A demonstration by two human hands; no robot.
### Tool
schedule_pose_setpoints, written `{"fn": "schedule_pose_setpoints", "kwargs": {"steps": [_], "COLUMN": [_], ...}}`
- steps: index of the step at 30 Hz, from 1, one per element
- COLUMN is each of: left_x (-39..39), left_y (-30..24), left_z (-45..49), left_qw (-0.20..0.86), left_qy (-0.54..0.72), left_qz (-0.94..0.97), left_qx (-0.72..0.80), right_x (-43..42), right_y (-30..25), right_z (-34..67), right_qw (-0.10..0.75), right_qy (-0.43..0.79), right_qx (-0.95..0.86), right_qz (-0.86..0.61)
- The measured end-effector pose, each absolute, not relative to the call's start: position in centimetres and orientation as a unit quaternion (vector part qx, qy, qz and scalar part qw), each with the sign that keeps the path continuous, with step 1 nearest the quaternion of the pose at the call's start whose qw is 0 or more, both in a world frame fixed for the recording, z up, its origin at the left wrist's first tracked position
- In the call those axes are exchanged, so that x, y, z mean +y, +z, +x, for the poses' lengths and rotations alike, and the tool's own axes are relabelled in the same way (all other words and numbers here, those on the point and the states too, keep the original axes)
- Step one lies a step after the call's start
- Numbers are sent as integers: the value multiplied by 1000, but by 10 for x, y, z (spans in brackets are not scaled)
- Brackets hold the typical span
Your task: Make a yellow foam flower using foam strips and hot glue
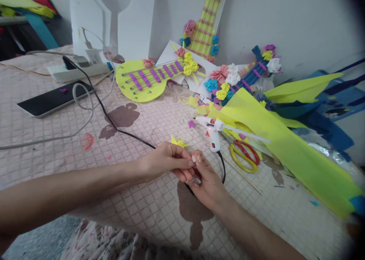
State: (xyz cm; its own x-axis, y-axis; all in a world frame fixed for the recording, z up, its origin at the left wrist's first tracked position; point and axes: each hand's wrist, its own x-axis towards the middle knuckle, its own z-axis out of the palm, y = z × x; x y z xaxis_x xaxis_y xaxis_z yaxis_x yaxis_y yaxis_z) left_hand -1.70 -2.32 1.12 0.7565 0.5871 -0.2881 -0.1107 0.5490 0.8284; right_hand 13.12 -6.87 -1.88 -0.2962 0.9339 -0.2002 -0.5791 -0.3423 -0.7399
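Note:
Over the front of the table my left hand (171,162) and my right hand (207,180) meet, fingertips touching. Both are closed in a pinch. Whatever lies between the fingers, if anything, is too small or hidden to make out. Just behind them is a crumpled yellow paper piece (179,142). A white hot glue gun (214,138) with a clear glue stick in its back stands to the right, its black cord (222,165) running down behind my right hand. Scissors with red and yellow handles (242,157) lie beyond it, near a thin wooden stick (242,175).
A yellow paper guitar (142,81) with purple strips lies at the back, beside other flower-trimmed guitars. Yellow crepe paper (285,149) stretches along the right. At left are a dark flat device (54,99), a power strip (76,72) and a black cord (128,133) crossing the quilted cloth.

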Motion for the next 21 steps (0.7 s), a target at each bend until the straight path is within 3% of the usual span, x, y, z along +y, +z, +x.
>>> {"fn": "schedule_pose_setpoints", "kwargs": {"steps": [21], "left_x": [-24], "left_y": [17], "left_z": [-17], "left_qw": [821], "left_qy": [220], "left_qz": [466], "left_qx": [246], "right_x": [-69], "right_y": [-16], "right_z": [133], "right_qw": [506], "right_qy": [765], "right_qx": [-265], "right_qz": [-297]}}
